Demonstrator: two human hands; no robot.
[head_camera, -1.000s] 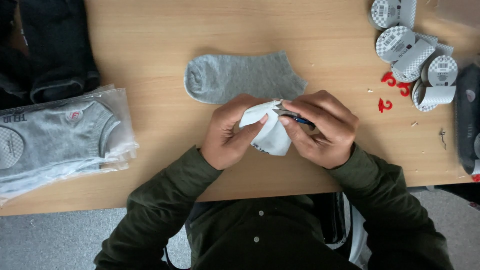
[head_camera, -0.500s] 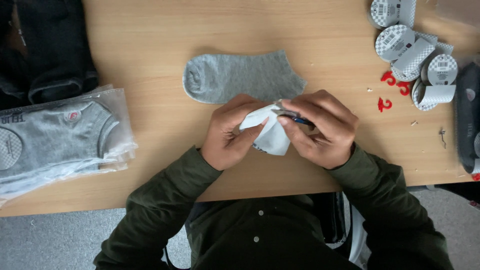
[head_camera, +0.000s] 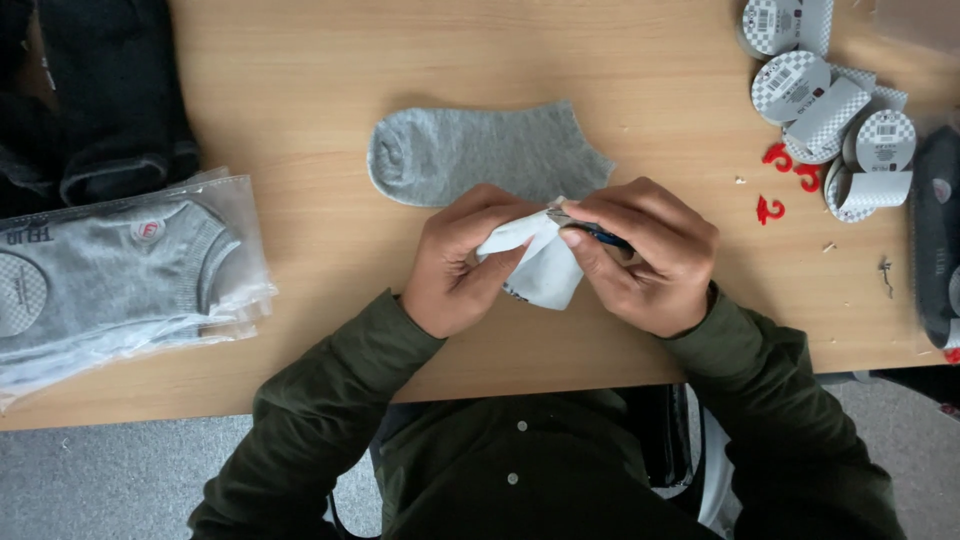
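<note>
A grey ankle sock (head_camera: 480, 152) lies flat on the wooden table (head_camera: 400, 60), just beyond my hands. My left hand (head_camera: 458, 262) pinches a white paper label (head_camera: 545, 270) by its left edge. My right hand (head_camera: 645, 262) grips a small blue-handled tool (head_camera: 598, 234) whose metal tip rests at the label's top edge. Both hands are close together over the table's front edge. Part of the label is hidden behind my fingers.
Clear bags holding grey socks (head_camera: 110, 270) are stacked at the left, with dark socks (head_camera: 100, 90) behind them. Several round checkered paper labels (head_camera: 830, 110) and small red plastic hooks (head_camera: 785, 180) lie at the right. A dark item (head_camera: 935, 240) sits at the right edge.
The white label has shifted slightly in my fingers and shows a narrower fold. Both hands have stayed in nearly the same place.
</note>
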